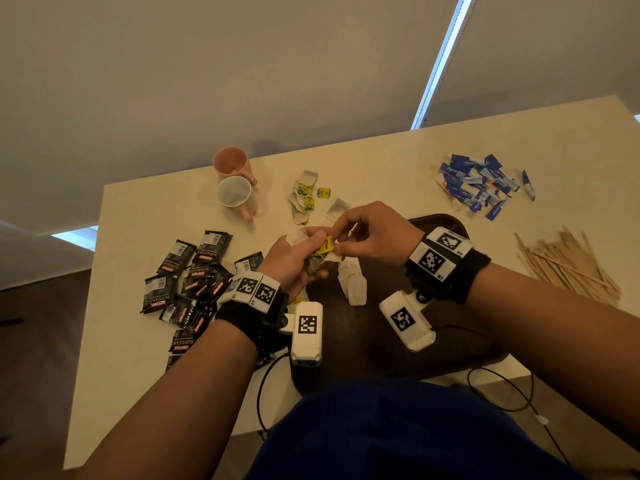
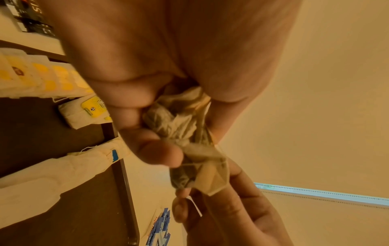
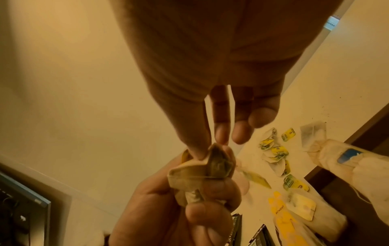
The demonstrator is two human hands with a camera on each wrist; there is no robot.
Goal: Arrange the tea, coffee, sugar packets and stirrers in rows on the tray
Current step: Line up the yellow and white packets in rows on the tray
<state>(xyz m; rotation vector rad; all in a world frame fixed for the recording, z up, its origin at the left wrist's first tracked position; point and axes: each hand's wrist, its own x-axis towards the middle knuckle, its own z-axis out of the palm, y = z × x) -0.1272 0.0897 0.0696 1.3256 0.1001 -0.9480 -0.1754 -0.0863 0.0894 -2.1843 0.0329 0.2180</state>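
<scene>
Head view, our inventory: left hand [image 1: 294,261] curls round a bunch of tea bags [image 1: 317,263] above the near-left edge of the dark tray [image 1: 377,337]. Right hand [image 1: 372,235] meets it from the right, thumb and forefinger pinching a corner of one bag, the other fingers loosely bent. A yellow tag [image 1: 326,244] shows between our two hands.

On the tray: a short row of white tea bags [image 1: 354,284], overlapping, just right of our left hand. In the left wrist view a second row with yellow tags [image 2: 40,78] lies along another edge of the tray.

On the white table [image 1: 114,375], off the tray:
- black coffee packets [image 1: 190,282], loose heap, left of the tray;
- loose tea bags [image 1: 304,199], beyond the hands;
- blue and white sugar packets [image 1: 479,183], heap at the far right;
- wooden stirrers [image 1: 568,266], heap right of the tray;
- two pink mugs [image 1: 235,183], on their sides, touching, at the far edge.
</scene>
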